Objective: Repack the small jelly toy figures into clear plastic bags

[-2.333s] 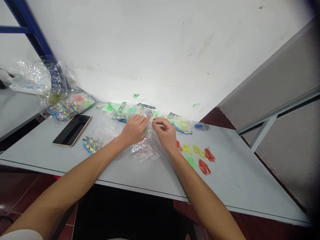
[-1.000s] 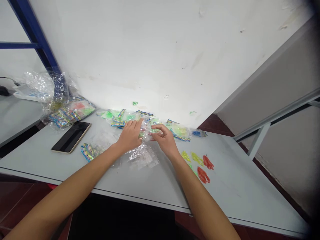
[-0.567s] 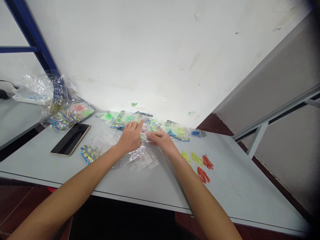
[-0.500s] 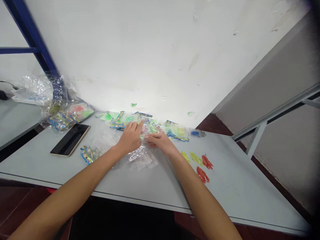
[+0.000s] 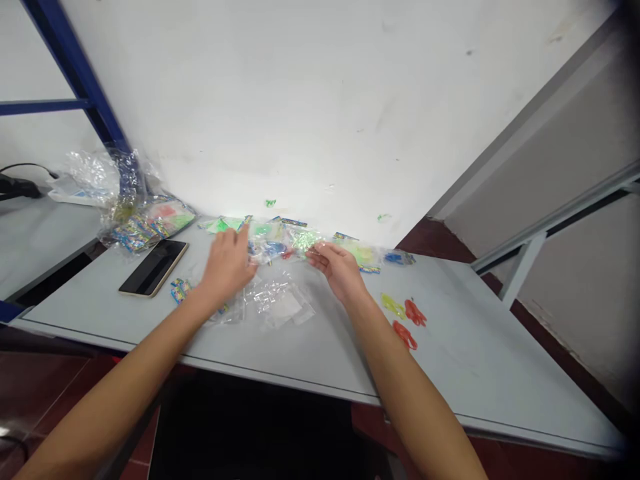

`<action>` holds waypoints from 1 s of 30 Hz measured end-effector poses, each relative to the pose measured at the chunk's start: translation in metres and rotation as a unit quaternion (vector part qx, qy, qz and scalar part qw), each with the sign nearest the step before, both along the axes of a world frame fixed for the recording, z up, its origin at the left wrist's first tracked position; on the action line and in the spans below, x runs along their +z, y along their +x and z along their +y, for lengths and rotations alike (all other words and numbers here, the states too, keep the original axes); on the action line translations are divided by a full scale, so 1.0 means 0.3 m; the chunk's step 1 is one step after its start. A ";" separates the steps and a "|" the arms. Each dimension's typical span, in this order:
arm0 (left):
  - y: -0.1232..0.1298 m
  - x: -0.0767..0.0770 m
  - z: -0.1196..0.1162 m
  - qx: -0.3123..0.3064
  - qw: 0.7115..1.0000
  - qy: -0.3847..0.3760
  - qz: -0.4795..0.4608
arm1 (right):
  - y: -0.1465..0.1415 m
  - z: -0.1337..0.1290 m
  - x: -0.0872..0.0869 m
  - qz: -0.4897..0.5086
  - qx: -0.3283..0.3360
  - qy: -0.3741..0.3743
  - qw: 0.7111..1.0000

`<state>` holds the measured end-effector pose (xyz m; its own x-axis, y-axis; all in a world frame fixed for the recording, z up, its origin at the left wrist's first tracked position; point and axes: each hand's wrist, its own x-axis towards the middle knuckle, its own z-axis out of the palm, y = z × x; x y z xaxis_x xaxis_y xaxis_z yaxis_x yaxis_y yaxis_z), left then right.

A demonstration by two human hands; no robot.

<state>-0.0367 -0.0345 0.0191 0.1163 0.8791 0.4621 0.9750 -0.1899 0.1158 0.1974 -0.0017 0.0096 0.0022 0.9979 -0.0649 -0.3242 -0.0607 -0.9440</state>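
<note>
My right hand (image 5: 336,267) pinches the edge of a clear plastic bag with green contents (image 5: 305,241) near the wall. Left of it, my left hand (image 5: 226,263) hovers over small packets, somewhat blurred, its fingers apart. Clear empty-looking bags (image 5: 283,305) lie on the table between and below my hands. Small blue and yellow printed packets (image 5: 180,291) lie left of my left wrist. Along the wall runs a row of filled bags, among them one with yellow-green contents (image 5: 363,253). Red bundles (image 5: 415,312) and a yellow bundle (image 5: 393,305) lie to the right.
A dark phone (image 5: 154,268) lies on the left of the grey table (image 5: 480,360). Behind it is a pile of filled bags and packets (image 5: 145,223) beside a blue metal post (image 5: 93,80). The white wall (image 5: 300,100) borders the table's back edge.
My left hand has moved left, away from my right hand. My right hand has gone slightly up and right with the bag. The view has shifted slightly.
</note>
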 end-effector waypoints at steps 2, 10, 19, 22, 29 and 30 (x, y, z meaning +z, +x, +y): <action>-0.065 -0.003 -0.062 0.060 0.998 -0.025 -0.009 | 0.010 -0.004 0.010 0.009 -0.003 0.009 1.000; -0.111 -0.101 -0.152 0.091 0.987 -0.083 -0.099 | -0.013 -0.035 0.031 -0.014 0.033 0.017 0.999; 0.144 0.065 0.039 -0.258 0.919 -0.089 -0.284 | -0.032 -0.031 -0.017 0.000 0.106 0.030 0.994; 0.196 0.040 0.102 -0.300 0.876 -0.185 -0.329 | -0.026 -0.027 -0.030 0.002 0.111 0.028 0.993; 0.169 -0.034 0.143 -0.304 0.701 -0.347 -0.543 | -0.029 -0.030 -0.025 -0.012 0.091 -0.010 0.996; 0.164 -0.039 0.143 -0.297 0.687 -0.353 -0.561 | -0.031 -0.030 -0.025 -0.016 0.092 -0.017 0.995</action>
